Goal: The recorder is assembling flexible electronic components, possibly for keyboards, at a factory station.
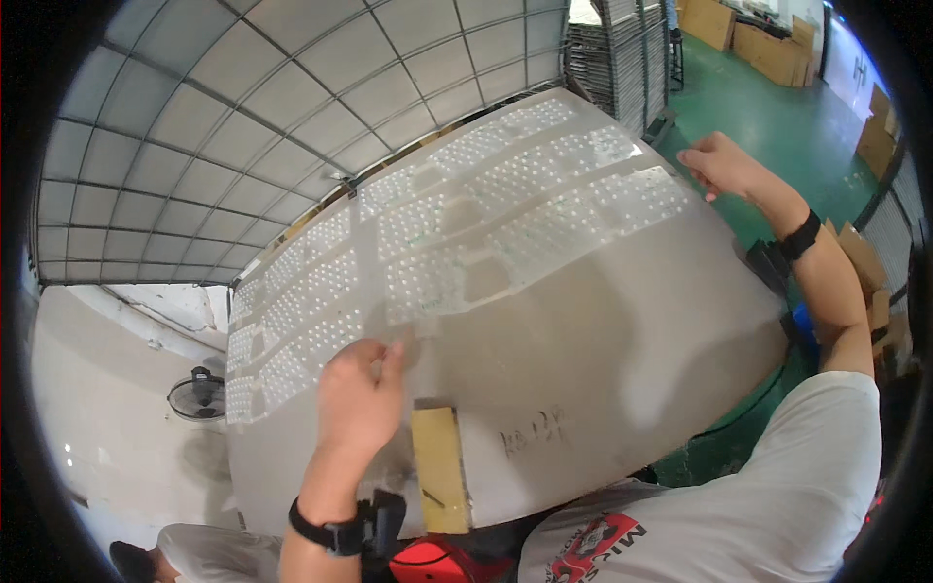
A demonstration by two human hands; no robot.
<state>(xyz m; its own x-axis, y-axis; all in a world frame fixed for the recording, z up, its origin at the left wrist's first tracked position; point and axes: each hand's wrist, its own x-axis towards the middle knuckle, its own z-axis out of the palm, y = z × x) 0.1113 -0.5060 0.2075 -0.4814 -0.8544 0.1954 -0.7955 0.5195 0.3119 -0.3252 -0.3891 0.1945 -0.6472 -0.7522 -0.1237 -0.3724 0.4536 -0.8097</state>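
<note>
My left hand (360, 398) hovers over the middle of a large grey board (603, 360), its thumb and fingers pinched close to the near edge of clear sheets (535, 238) dotted with rows of white spots. Whatever lies in that pinch is too faint to make out. Out past the board's right edge is my right hand (719, 165), fingers closed, near the right end of the sheets; I cannot see what it holds, if anything. The sheets lie in several long bands across the board's far half. Both wrists carry black bands.
A yellow rectangular block (440, 466) rests at the board's near edge, beside dark handwriting. Behind the board stands a wire grid panel (243, 126). Stacked racks (622, 68) are at the back right, a fan (197, 395) at left. Another person (199, 554) shows at lower left.
</note>
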